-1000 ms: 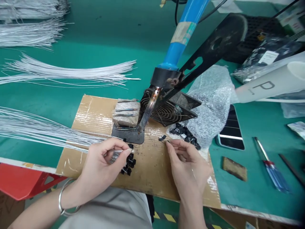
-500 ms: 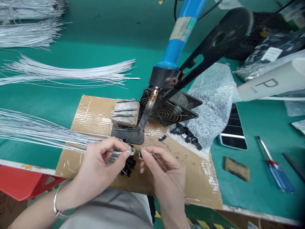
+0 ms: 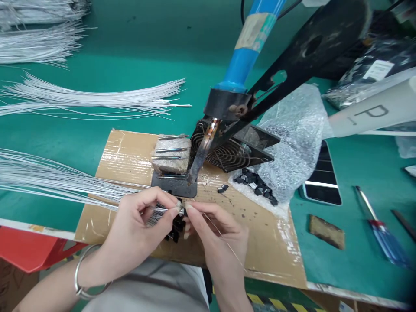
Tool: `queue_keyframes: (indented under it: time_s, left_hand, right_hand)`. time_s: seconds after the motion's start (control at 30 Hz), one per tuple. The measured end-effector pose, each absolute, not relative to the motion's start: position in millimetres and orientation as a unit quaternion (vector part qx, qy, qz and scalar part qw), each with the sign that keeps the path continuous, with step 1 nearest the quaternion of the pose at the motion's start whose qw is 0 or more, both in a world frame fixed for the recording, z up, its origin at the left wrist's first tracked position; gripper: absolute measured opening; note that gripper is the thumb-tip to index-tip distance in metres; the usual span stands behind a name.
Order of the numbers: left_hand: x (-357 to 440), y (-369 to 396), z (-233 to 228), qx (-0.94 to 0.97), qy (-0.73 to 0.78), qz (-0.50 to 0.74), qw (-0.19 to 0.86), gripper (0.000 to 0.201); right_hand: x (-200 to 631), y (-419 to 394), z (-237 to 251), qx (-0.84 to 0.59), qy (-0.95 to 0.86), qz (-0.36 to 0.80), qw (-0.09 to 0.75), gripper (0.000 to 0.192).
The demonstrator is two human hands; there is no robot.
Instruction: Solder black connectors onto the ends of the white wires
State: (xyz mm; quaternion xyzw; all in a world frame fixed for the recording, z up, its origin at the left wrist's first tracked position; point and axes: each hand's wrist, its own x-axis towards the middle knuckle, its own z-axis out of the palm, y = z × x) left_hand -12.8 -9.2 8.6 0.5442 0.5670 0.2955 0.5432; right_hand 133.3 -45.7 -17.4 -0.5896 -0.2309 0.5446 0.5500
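Observation:
My left hand (image 3: 139, 227) is closed, pinching the end of a white wire between thumb and forefinger. The bundle of white wires (image 3: 71, 180) runs leftward from under it. My right hand (image 3: 219, 238) pinches a small black connector (image 3: 184, 212) close against the wire end; whether the two touch I cannot tell. A thin solder-like strand (image 3: 224, 238) also runs across the right fingers. More black connectors (image 3: 173, 234) lie beneath the hands at the wire ends. Just above the fingertips, a fixed soldering iron (image 3: 238, 71) points its tip downward.
Beside the iron stand a tip-laden pale block (image 3: 171, 162) and a black fan (image 3: 227, 151). Loose black pieces (image 3: 256, 186) lie on bubble wrap (image 3: 292, 143). Rightward are a phone (image 3: 323, 177), a brown pad (image 3: 326, 232) and a screwdriver (image 3: 383, 236). Cardboard (image 3: 260, 247) covers the bench front.
My right hand has moved left, bringing the black connector up to the wire end at my left fingertips. My left hand has barely moved. The view has shifted slightly.

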Motion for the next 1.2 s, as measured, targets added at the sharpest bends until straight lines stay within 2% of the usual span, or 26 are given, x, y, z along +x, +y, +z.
queue_keyframes:
  time_s: [0.3, 0.5, 0.73, 0.8, 0.87, 1.03, 1.2]
  left_hand:
    - [-11.9, -10.8, 3.6, 0.540, 0.564, 0.301, 0.548, 0.013]
    - [-9.6, -5.4, 1.2, 0.535, 0.568, 0.307, 0.544, 0.012]
    - [-6.2, 5.4, 2.9, 0.533, 0.588, 0.285, 0.538, 0.010]
    - [-5.7, 7.1, 2.3, 0.534, 0.589, 0.284, 0.536, 0.010]
    - [-5.2, 8.2, 2.0, 0.536, 0.589, 0.284, 0.534, 0.011]
    - [-3.2, 12.2, 4.5, 0.538, 0.593, 0.278, 0.530, 0.012]
    - [-0.9, 19.9, 7.5, 0.532, 0.597, 0.274, 0.534, 0.014]
  right_hand:
    - [136.0, -48.2, -30.9, -0.585, -0.324, 0.490, 0.559, 0.004]
    - [137.0, -54.8, -26.6, -0.617, -0.404, 0.414, 0.533, 0.036]
    - [144.8, -57.8, -12.5, -0.695, -0.402, 0.383, 0.457, 0.018]
    - [149.0, -56.5, -11.8, -0.690, -0.429, 0.379, 0.444, 0.029]
    - [152.1, -54.1, -12.7, -0.661, -0.462, 0.377, 0.456, 0.033]
    - [153.0, -47.8, -16.6, -0.610, -0.484, 0.359, 0.514, 0.020]
    - [151.2, -46.1, -14.1, -0.597, -0.473, 0.381, 0.523, 0.017]
